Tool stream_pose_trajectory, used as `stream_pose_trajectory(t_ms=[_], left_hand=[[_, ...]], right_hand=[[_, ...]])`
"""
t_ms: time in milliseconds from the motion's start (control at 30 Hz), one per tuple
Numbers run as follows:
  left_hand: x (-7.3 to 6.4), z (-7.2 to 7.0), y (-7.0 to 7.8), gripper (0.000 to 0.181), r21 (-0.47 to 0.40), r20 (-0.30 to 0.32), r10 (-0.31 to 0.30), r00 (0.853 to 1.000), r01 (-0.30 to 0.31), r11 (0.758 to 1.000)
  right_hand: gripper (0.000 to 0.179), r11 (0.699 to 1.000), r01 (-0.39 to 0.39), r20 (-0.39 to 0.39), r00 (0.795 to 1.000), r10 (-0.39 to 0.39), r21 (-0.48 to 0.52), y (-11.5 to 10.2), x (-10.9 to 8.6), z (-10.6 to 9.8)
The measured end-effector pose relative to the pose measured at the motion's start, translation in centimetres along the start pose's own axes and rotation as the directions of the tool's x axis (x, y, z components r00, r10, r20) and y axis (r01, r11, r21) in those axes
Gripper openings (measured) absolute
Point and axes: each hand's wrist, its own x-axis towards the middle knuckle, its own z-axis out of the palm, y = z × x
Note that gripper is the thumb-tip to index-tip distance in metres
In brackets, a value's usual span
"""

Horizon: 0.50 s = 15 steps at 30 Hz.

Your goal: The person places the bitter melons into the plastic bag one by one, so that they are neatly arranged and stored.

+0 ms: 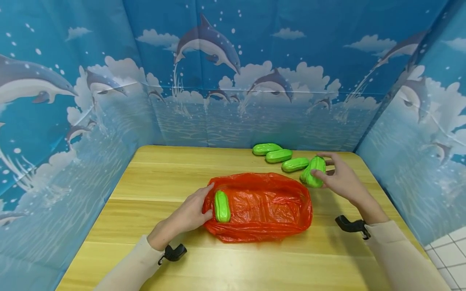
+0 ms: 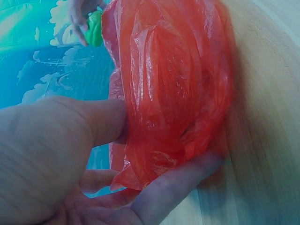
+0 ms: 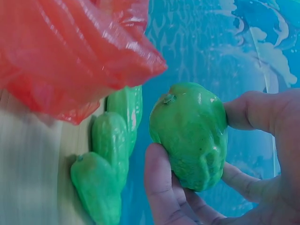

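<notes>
A red plastic bag (image 1: 255, 233) lies on the table with its mouth spread wide. At its left end my left hand (image 1: 191, 210) grips the rim, thumb and fingers on either side of the thin film in the left wrist view. One bright green cucumber (image 1: 222, 207) lies inside the bag, near that hand. My right hand (image 1: 342, 178) holds another glossy cucumber (image 3: 190, 136) between thumb and fingers, past the bag's far right corner. In the right wrist view its stem end faces the camera.
Several more cucumbers lie along the table's back edge, among them a far one (image 1: 265, 148), a middle one (image 1: 278, 156) and a nearer one (image 1: 294, 164). A blue dolphin-print curtain (image 1: 236, 113) encloses the wooden table (image 1: 156, 178) at the back and sides.
</notes>
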Motion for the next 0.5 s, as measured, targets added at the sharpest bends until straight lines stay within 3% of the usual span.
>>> stream_pose_trajectory(t_ms=[300,500], left_hand=[[0.2,0.0,-0.1,0.087,-0.006,-0.002,0.01,1.0,-0.01,1.0],[0.3,-0.1,-0.3,0.089,-0.065,0.006,-0.001,1.0,0.001,0.998]], right_hand=[[0.081,1.0,0.016,0.023,1.0,-0.016,-0.006,-1.8,-0.5,0.4],[0.078,0.999,0.037,0.044,0.998,-0.037,-0.005,-3.1,-0.9,1.0]])
